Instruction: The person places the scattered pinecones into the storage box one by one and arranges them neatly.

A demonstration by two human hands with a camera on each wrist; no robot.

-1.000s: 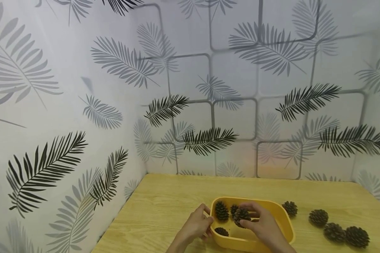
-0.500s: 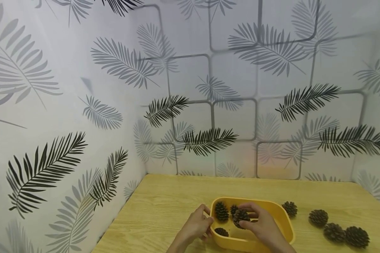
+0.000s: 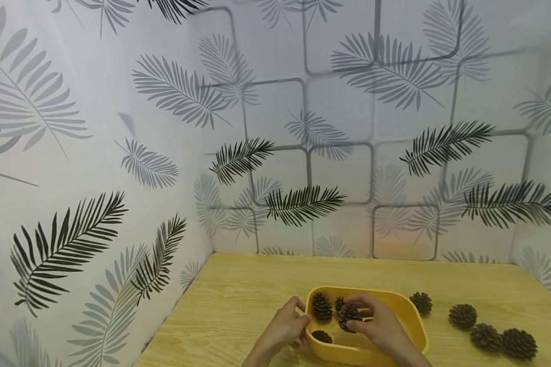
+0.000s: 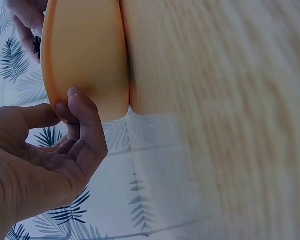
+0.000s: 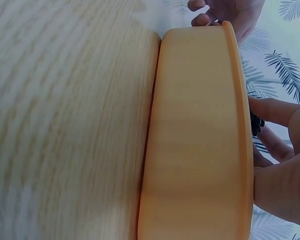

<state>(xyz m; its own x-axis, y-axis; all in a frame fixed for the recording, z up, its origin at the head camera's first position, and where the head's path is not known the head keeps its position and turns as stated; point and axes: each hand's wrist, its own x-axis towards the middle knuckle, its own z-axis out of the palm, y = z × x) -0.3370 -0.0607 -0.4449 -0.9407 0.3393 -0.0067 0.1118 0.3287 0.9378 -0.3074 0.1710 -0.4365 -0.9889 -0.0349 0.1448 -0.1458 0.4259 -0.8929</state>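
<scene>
A yellow plastic basin [image 3: 410, 318] with rounded corners stands on the wooden table. My left hand [image 3: 284, 322] pinches its left rim between thumb and fingers; in the left wrist view the fingertips [image 4: 80, 102] lie against the outer wall. Over the inside of the basin, my right hand [image 3: 381, 323] grips a brown pine cone [image 3: 349, 316] between thumb and fingers. Other pine cones lie within: one [image 3: 322, 307] at the left end, a small one [image 3: 339, 304] behind the held cone, and one [image 3: 322, 336] at the near left, partly hidden by the rim.
Several more pine cones lie on the table [image 3: 239, 290] right of the basin: one [image 3: 421, 303] close to its far right corner, one [image 3: 462, 316] further right, and two side by side, the left one [image 3: 485, 337] and the right one [image 3: 518, 343]. A leaf-patterned wall covering [image 3: 340, 229] rises behind.
</scene>
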